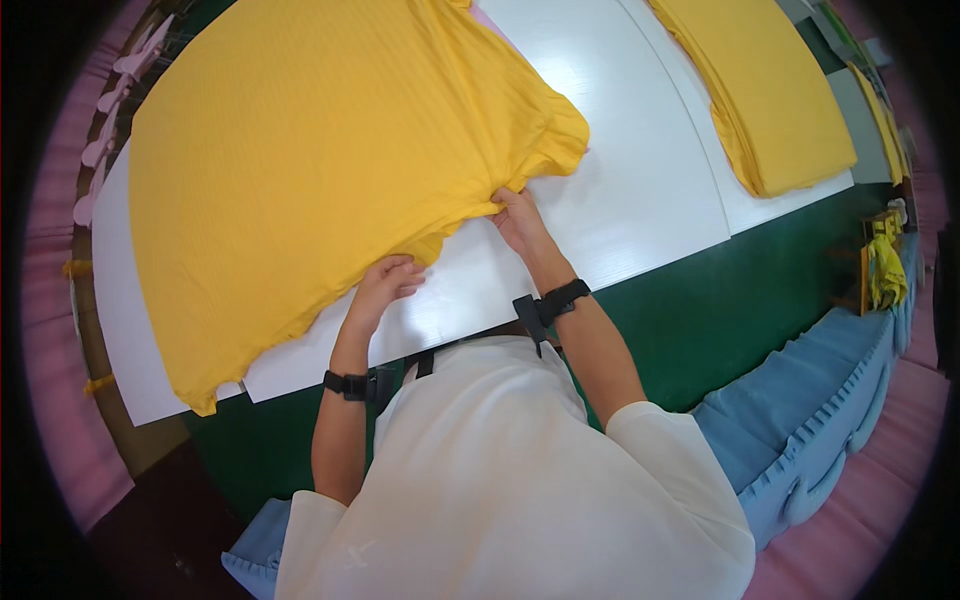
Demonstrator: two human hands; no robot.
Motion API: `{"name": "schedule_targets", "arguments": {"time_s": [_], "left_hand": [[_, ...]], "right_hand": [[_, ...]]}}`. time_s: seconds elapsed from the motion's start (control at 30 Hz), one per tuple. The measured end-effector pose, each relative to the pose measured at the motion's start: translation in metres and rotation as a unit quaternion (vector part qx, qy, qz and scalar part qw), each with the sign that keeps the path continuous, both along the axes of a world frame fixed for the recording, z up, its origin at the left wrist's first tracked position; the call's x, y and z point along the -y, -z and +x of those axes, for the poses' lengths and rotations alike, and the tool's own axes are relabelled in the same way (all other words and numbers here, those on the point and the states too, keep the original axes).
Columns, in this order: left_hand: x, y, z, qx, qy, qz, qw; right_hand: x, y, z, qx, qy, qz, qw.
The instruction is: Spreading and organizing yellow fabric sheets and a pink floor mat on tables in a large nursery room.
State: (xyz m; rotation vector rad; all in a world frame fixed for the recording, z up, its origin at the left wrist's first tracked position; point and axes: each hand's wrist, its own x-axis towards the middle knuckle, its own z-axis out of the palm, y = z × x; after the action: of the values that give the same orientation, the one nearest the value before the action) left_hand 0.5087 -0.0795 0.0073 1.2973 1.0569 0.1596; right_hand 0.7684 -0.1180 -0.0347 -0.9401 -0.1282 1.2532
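Observation:
A large yellow cloth (pixel 310 150), looking like a sheet or cover, is spread over a white tabletop (pixel 620 190). Its near edge is gathered and wrinkled. My right hand (pixel 520 222) pinches that edge near the cloth's right corner. Farther left, my left hand (pixel 380 288) lies against the same edge beside a small bunched fold, fingers loosely curved and apart. A strip of something pink peeks out under the cloth at the top. Each of my wrists wears a black strap with a small device.
A folded yellow cloth (pixel 770 90) lies on the white surface at the right. Green floor (pixel 690 330) shows beyond the table's near edge. Blue ruffled padded covers (pixel 800 400) stand behind me at the right. Pink fabric (pixel 70 330) lines the left side, near pink hangers (pixel 120 85).

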Motion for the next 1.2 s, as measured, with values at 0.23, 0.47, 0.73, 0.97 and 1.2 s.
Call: {"name": "schedule_targets", "arguments": {"time_s": [0.23, 0.47, 0.73, 0.97, 1.2], "left_hand": [[0.003, 0.033, 0.030, 0.331, -0.446, -0.300, 0.776], [0.000, 0.031, 0.043, 0.370, -0.539, -0.278, 0.704], [-0.010, 0.043, 0.046, 0.430, -0.530, -0.224, 0.696], [-0.009, 0.049, 0.040, 0.382, -0.511, -0.214, 0.740], [0.001, 0.052, 0.029, 0.389, -0.513, -0.224, 0.732]], "right_hand": [[0.010, 0.000, 0.014, 0.129, -0.084, -0.159, 0.975], [0.015, -0.043, 0.071, 0.727, 0.113, -0.196, 0.648], [-0.051, -0.040, 0.111, 0.692, -0.190, -0.400, 0.570], [-0.049, -0.022, 0.129, 0.730, -0.162, -0.370, 0.552], [0.001, 0.013, 0.148, 0.435, -0.074, -0.324, 0.837]]}}
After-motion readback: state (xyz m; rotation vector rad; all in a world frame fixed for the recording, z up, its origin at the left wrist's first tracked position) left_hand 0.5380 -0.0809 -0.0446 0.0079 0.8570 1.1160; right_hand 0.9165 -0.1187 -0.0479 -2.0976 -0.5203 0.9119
